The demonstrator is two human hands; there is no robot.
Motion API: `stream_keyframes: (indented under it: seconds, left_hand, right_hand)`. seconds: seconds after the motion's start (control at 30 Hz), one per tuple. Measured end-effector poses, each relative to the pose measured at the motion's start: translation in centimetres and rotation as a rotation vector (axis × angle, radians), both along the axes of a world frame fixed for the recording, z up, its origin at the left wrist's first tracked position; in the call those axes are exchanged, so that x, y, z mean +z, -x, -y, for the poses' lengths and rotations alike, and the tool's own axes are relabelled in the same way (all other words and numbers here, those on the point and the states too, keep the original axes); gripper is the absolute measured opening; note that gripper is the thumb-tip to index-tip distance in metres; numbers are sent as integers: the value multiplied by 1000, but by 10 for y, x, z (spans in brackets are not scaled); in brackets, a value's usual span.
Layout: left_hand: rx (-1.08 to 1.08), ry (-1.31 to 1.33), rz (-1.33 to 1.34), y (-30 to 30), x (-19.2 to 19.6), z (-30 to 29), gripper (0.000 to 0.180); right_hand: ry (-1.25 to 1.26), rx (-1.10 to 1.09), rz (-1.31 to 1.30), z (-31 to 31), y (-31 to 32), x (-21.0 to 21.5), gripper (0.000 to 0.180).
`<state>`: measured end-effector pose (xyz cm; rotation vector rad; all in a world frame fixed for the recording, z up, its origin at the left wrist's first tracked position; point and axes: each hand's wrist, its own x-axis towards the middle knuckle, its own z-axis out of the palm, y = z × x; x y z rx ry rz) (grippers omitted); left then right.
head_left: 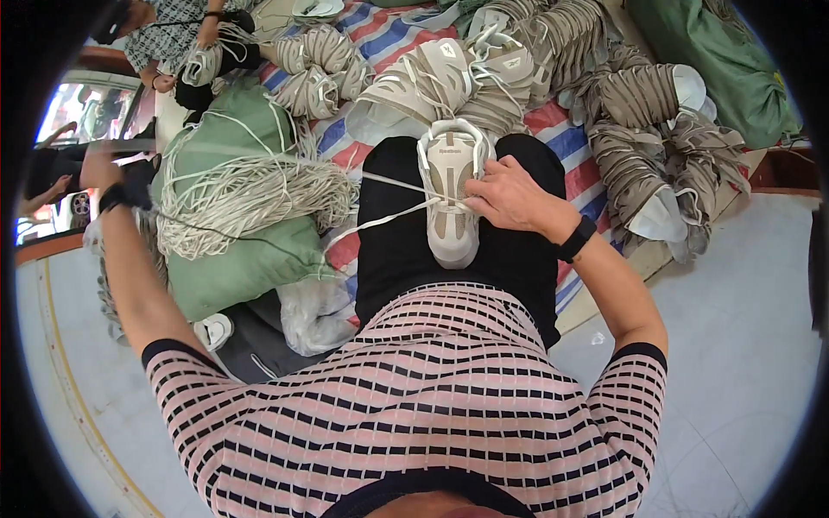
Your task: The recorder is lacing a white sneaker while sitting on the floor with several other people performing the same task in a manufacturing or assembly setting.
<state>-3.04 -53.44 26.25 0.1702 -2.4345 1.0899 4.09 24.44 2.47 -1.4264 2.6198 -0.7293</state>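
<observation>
A beige and white sneaker upper (pixel 453 237) lies on my lap between my black-trousered thighs, toe toward me. White shoelace (pixel 393 212) passes through its eyelets, and a loose length trails left from it. My right hand (pixel 511 198) is closed at the upper's right eyelet edge, thumb and fingers pinching there. Far out to the left, my left hand (pixel 102 171) is raised and smeared by motion. A stretched lace runs from the upper to this hand, which appears closed on it; its separate fingers do not show.
A bundle of white laces (pixel 246 203) rests on a green sack (pixel 233 281) at my left. Stacked shoe uppers (pixel 639 164) cover the striped sheet (pixel 574 142) ahead and right. Another green sack (pixel 717 69) stands far right. Another person's hand (pixel 207 33) handles an upper at far left.
</observation>
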Motion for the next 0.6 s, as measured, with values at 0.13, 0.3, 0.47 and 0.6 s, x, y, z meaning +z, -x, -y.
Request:
stream_keyframes:
  seconds: [0.13, 0.3, 0.47, 0.6]
  left_hand:
    - [655, -398, -75, -38, -10, -17, 35]
    - [-291, -1424, -206, -83, -56, -12, 23]
    - [-372, -1698, 294, -40, -176, -334, 28]
    - [-913, -1128, 545, -71, -199, -473, 31]
  right_hand:
    - [-68, -45, 78, -8, -3, 2, 13]
    - [21, 81, 119, 13, 4, 4, 9]
    - [-44, 6, 168, -6, -1, 0, 20]
    - [-28, -2, 153, 0, -2, -1, 26]
